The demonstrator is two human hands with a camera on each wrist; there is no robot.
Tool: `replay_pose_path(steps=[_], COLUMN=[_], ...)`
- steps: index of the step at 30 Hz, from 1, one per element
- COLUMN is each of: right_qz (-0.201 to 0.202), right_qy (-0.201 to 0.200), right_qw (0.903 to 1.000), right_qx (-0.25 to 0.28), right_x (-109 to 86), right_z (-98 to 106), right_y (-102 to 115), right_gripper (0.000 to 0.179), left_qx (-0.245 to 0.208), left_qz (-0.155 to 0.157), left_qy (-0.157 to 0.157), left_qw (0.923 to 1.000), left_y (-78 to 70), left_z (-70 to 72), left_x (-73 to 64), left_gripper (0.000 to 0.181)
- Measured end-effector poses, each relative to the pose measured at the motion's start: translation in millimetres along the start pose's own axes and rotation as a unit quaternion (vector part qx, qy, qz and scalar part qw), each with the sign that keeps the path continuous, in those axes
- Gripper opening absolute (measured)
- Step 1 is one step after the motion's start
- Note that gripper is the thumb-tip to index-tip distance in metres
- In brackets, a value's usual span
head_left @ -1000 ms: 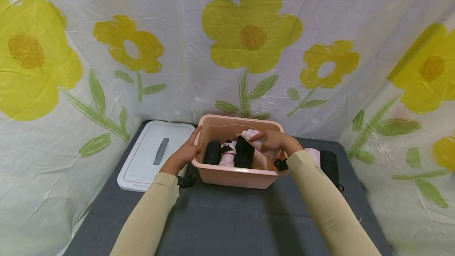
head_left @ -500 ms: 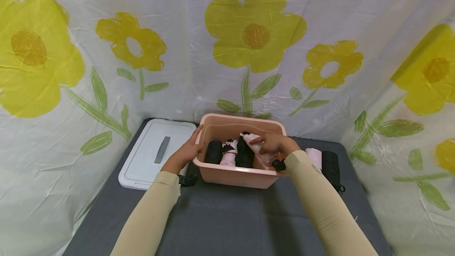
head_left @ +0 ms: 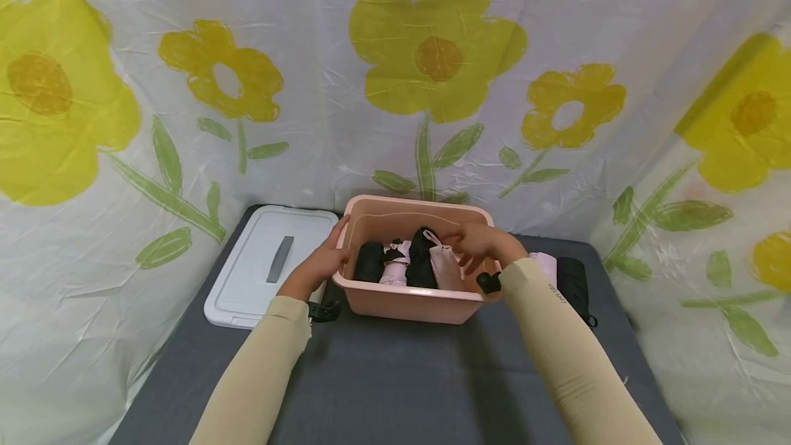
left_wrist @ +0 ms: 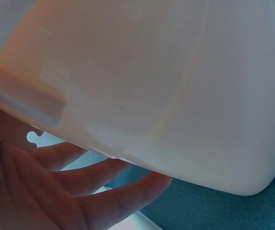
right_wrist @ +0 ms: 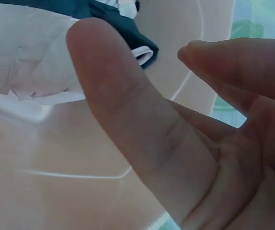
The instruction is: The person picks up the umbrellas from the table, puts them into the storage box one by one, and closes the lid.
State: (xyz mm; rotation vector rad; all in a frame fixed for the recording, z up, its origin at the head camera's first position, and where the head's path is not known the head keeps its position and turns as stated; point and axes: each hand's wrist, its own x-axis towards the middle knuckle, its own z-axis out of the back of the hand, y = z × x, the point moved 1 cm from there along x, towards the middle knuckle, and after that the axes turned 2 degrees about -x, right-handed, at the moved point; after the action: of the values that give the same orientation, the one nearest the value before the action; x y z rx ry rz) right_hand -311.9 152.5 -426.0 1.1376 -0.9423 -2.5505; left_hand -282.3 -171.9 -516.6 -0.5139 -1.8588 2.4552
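A pink plastic storage bin [head_left: 410, 306] stands on the grey surface, its inside facing me. My left hand [head_left: 316, 270] holds its left rim; in the left wrist view several fingers [left_wrist: 123, 199] lie along the outside of the wall. Inside, from left to right, are a black rolled bundle [head_left: 369, 263], a pink roll with black bits [head_left: 395, 266], a black cloth bundle [head_left: 421, 259] and a pale pink fabric bundle [head_left: 446, 268]. My right hand [head_left: 485, 244] hovers at the pale pink bundle's right side, thumb [right_wrist: 113, 91] and fingers apart with nothing between them.
A white lid [head_left: 253, 287] with a grey handle lies left of the bin. To the right, partly behind my right forearm, lie a pink roll [head_left: 545, 265] and a black roll [head_left: 573, 290] with a loop. A flower-printed curtain [head_left: 309, 122] hangs behind.
The pale pink bundle has gone from slanting under my right hand to lying alongside the black bundle. My right fingers have come away from it; the left hand stays at the rim.
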Motion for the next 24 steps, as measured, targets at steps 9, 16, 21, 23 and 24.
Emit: replay_pose_path(steps=[9, 16, 21, 23, 24], right_qz=[0.017, 0.036, 0.074, 0.089, 0.094], right_qy=[-0.006, -0.018, -0.044, -0.059, -0.064], right_qw=[0.9998, 0.9988, 0.9961, 0.9942, 0.9934], right_qx=[-0.011, -0.029, -0.018, -0.013, -0.014], right_x=[-10.3, -20.1, -29.0, -32.3, -34.4], right_z=[5, 9, 12, 13, 14], right_y=[-4, -12, -20, -24, -27], right_gripper=[0.048, 0.049, 0.050, 0.050, 0.049], left_qx=[0.003, 0.009, 0.011, 0.013, 0.014], left_qz=[0.002, 0.003, 0.006, 0.005, 0.005], left_qy=[-0.006, -0.008, -0.006, -0.006, -0.005], left_qw=[1.0000, 0.9999, 0.9999, 0.9999, 0.9999], left_y=[0.3, -2.7, -2.7, -1.8, -1.3], left_z=[1.3, -0.3, -1.2, -1.1, -1.0], left_x=[1.9, -0.5, 0.9, 1.9, 2.4], left_gripper=[0.090, 0.089, 0.089, 0.089, 0.089])
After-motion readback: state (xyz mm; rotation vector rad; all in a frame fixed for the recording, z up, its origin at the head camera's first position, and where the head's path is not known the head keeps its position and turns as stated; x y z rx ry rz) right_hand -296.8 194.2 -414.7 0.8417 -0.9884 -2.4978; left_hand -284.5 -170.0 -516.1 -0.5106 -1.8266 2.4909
